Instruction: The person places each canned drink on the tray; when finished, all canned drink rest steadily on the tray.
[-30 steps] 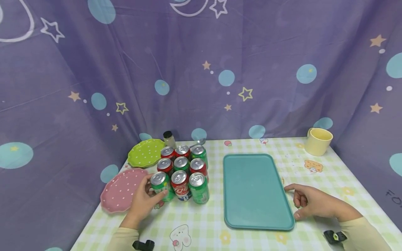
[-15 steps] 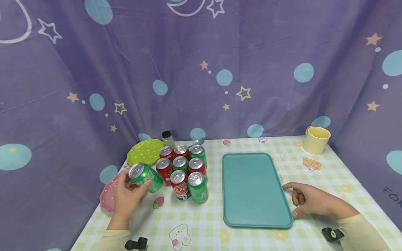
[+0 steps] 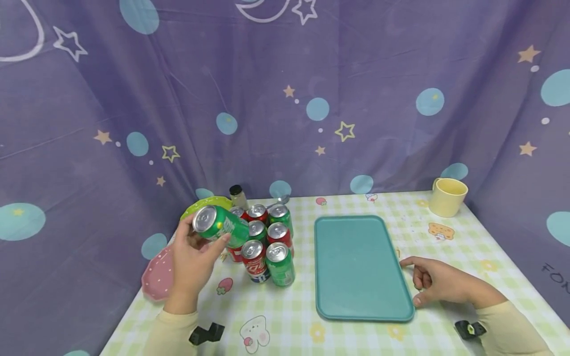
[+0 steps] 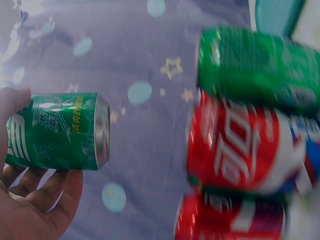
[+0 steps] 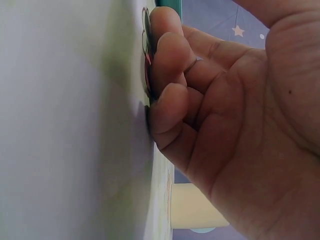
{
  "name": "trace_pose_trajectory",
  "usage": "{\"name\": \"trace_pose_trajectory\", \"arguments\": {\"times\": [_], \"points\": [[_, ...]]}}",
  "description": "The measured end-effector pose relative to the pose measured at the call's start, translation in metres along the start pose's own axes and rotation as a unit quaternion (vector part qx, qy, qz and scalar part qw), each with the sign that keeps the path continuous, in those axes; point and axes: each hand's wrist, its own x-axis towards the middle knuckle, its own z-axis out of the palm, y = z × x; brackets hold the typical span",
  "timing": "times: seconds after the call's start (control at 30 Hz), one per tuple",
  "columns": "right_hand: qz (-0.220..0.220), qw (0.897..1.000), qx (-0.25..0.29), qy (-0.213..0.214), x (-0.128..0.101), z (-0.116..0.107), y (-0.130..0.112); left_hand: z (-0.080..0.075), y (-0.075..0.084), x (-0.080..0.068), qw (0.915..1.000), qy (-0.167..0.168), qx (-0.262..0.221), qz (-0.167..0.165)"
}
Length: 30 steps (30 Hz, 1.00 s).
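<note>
Your left hand [image 3: 191,264] grips a green can [image 3: 220,226] tilted above the bench [image 3: 294,331], its lid toward your left. The can lies between your thumb [image 4: 19,99] on one side and curled fingers [image 4: 70,195] on the other, its base jutting past them toward the standing cans [image 3: 256,262]. Your right hand's [image 3: 447,284] index finger and thumb touch or nearly touch the tray's [image 3: 362,267] right edge, the other fingers loosely bent.

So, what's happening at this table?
Someone's left hand is gripping a green soda can, tilted and off the table. It is apart from the group of red and green soda cans standing on the checked tablecloth. The right hand is at the right edge of a teal tray. A yellow mug stands farther back.
</note>
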Motion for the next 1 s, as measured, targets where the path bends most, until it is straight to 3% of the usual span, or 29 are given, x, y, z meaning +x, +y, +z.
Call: {"name": "trace_pose_trajectory", "arguments": {"times": [0.27,0.6,0.83,1.0], "points": [[0.007,1.000,-0.006,0.003,0.001,0.001,-0.003,0.047,0.007,0.008,0.9976,-0.047,-0.051,0.002],[0.005,1.000,-0.016,0.008,-0.001,0.000,-0.002,0.118,0.016,-0.001,0.9921,-0.111,-0.058,0.008],[0.007,1.000,-0.017,0.006,-0.002,-0.001,-0.002,0.169,0.017,-0.012,0.9861,-0.136,-0.092,-0.024],[0.012,1.000,-0.017,0.006,-0.001,0.000,-0.002,0.206,0.009,-0.018,0.9800,-0.161,-0.089,-0.076]]}}
